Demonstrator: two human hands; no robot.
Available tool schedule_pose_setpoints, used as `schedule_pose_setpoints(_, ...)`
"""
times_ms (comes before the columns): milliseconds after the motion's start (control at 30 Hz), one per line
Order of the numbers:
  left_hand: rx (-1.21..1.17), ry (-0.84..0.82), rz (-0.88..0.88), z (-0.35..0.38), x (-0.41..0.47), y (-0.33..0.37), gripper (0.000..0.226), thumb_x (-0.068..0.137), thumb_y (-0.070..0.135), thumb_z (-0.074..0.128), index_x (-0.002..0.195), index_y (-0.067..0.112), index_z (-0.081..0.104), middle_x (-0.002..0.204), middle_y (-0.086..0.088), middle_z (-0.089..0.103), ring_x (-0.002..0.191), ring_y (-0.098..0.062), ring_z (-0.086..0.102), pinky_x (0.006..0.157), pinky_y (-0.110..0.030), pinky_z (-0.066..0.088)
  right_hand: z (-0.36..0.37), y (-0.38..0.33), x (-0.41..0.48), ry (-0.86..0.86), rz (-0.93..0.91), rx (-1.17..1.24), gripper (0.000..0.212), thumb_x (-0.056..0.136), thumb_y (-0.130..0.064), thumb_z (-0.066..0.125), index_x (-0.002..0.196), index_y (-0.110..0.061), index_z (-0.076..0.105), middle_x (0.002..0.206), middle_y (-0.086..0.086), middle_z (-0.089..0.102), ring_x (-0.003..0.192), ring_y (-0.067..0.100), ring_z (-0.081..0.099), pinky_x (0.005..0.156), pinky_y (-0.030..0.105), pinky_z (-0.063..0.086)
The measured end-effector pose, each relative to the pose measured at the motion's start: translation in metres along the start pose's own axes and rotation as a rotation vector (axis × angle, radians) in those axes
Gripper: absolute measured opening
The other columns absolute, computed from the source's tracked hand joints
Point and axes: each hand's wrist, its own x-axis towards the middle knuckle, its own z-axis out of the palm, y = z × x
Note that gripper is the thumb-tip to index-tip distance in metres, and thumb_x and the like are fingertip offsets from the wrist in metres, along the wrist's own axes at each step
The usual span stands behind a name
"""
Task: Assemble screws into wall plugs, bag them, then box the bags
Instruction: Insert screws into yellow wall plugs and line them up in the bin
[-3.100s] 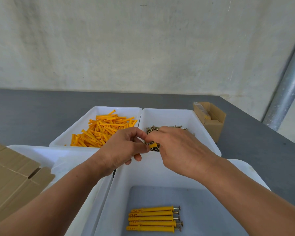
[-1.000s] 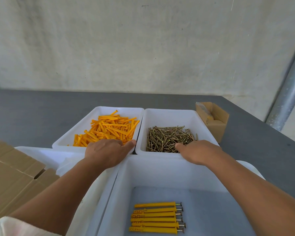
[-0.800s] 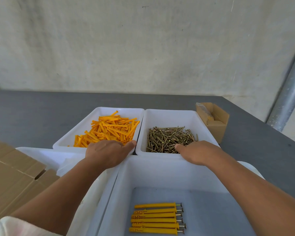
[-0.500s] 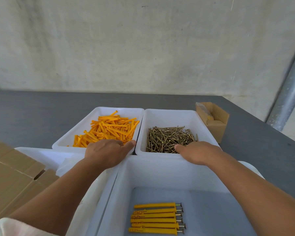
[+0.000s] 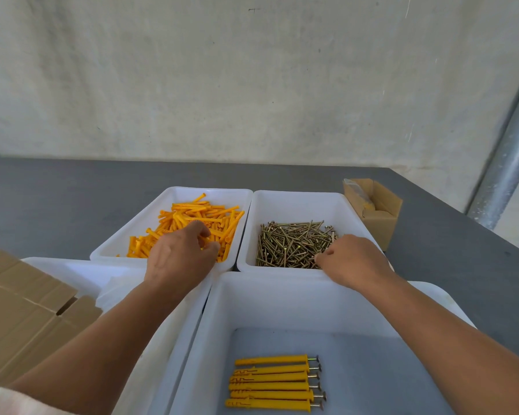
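Left hand (image 5: 180,259) forward among wall plugs (image 5: 192,217), fingers (image 5: 202,232) half-hidden

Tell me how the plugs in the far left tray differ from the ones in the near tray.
The far plugs lie in a jumbled heap; the near plugs lie side by side in a neat row. The far plugs show no screws, while each near plug has a screw head sticking out of its right end. The far plugs are many; the near ones number six. Both are yellow-orange plastic.
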Motion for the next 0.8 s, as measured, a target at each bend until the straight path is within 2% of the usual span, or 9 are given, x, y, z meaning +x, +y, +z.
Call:
schedule_pose_setpoints(67,-0.052,0.059,0.028,-0.001,0.000,0.002,0.021,0.087,0.039,0.061,0.106,0.029,0.062,0.086,0.013,0.063,0.079,-0.013,0.053,0.064,-0.025,0.035,0.000,0.001,-0.002,0.073,-0.030,0.023,0.041,0.090,-0.026,0.059,0.051,-0.016,0.050,0.053,-0.002,0.047,0.051,0.015,0.045,0.046,0.027,0.030)
schedule_pose_setpoints(167,-0.199,0.126,0.036,-0.004,-0.001,0.009,0.014,0.087,0.037,0.064,0.099,0.029,0.064,0.080,0.014,0.066,0.073,-0.010,0.057,0.059,-0.023,0.037,-0.001,0.000,-0.002,0.127,-0.068,0.004,0.040,0.089,-0.009,0.058,0.050,-0.017,0.054,0.060,-0.001,0.053,0.061,0.017,0.051,0.046,0.025,0.032)
schedule_pose_setpoints(233,-0.308,0.158,0.050,-0.008,-0.002,0.014,0.009,0.088,0.037,0.064,0.091,0.029,0.065,0.071,0.015,0.065,0.066,-0.004,0.057,0.056,-0.018,0.038,-0.002,-0.002,-0.004,0.140,-0.094,0.002,0.043,0.087,-0.001,0.056,0.049,-0.019,0.052,0.062,0.001,0.056,0.064,0.019,0.054,0.048,0.027,0.038)
schedule_pose_setpoints(333,-0.421,0.151,0.080,-0.012,-0.006,0.022,0.012,0.088,0.039,0.066,0.083,0.028,0.065,0.069,0.008,0.066,0.064,-0.010,0.059,0.056,-0.024,0.042,-0.006,-0.005,-0.007,0.178,-0.134,0.050,0.030,0.088,0.002,0.053,0.070,-0.016,0.069,0.083,0.003,0.070,0.080,0.019,0.062,0.066,0.031,0.052)
schedule_pose_setpoints(467,-0.647,-0.001,0.079,-0.014,-0.012,0.035,0.013,0.086,0.016,0.070,0.082,0.022,0.059,0.076,-0.004,0.066,0.066,-0.021,0.069,0.058,-0.029,0.058,-0.008,-0.006,-0.007,0.204,-0.177,0.231,0.021,0.093,-0.004,0.054,0.098,-0.024,0.061,0.096,-0.003,0.065,0.091,0.017,0.061,0.076,0.030,0.050)
schedule_pose_setpoints(567,-0.818,-0.178,0.075,-0.017,-0.017,0.043,0.026,0.084,0.002,0.071,0.087,0.014,0.048,0.076,-0.010,0.062,0.068,-0.026,0.072,0.059,-0.041,0.061,-0.009,-0.009,-0.006,0.162,-0.186,0.356,0.031,0.093,-0.007,0.056,0.116,-0.027,0.049,0.088,-0.002,0.064,0.085,0.018,0.066,0.077,0.038,0.056)
schedule_pose_setpoints(667,-0.823,-0.370,0.118,-0.017,-0.021,0.047,0.033,0.081,0.003,0.074,0.101,0.015,0.051,0.064,-0.001,0.065,0.068,-0.029,0.072,0.060,-0.039,0.061,-0.014,-0.013,-0.006,0.123,-0.182,0.534,0.058,0.092,-0.005,0.058,0.139,-0.032,0.037,0.083,-0.001,0.065,0.069,0.011,0.070,0.061,0.030,0.058)
schedule_pose_setpoints(733,-0.774,-0.473,0.172,-0.017,-0.025,0.048,0.033,0.082,0.005,0.074,0.106,0.020,0.056,0.066,-0.001,0.068,0.069,-0.026,0.072,0.060,-0.035,0.060,-0.021,-0.017,-0.007,0.093,-0.167,0.712,0.067,0.091,-0.003,0.059,0.144,-0.036,0.035,0.080,0.000,0.067,0.063,0.009,0.071,0.051,0.021,0.053)
schedule_pose_setpoints(800,-0.705,-0.549,0.229,-0.016,-0.027,0.048,0.026,0.083,0.006,0.073,0.102,0.020,0.063,0.065,-0.002,0.067,0.069,-0.025,0.072,0.059,-0.032,0.059,-0.027,-0.020,-0.009,0.076,-0.159,0.894,0.067,0.089,0.001,0.059,0.143,-0.034,0.040,0.082,0.004,0.069,0.066,0.013,0.073,0.052,0.023,0.054)
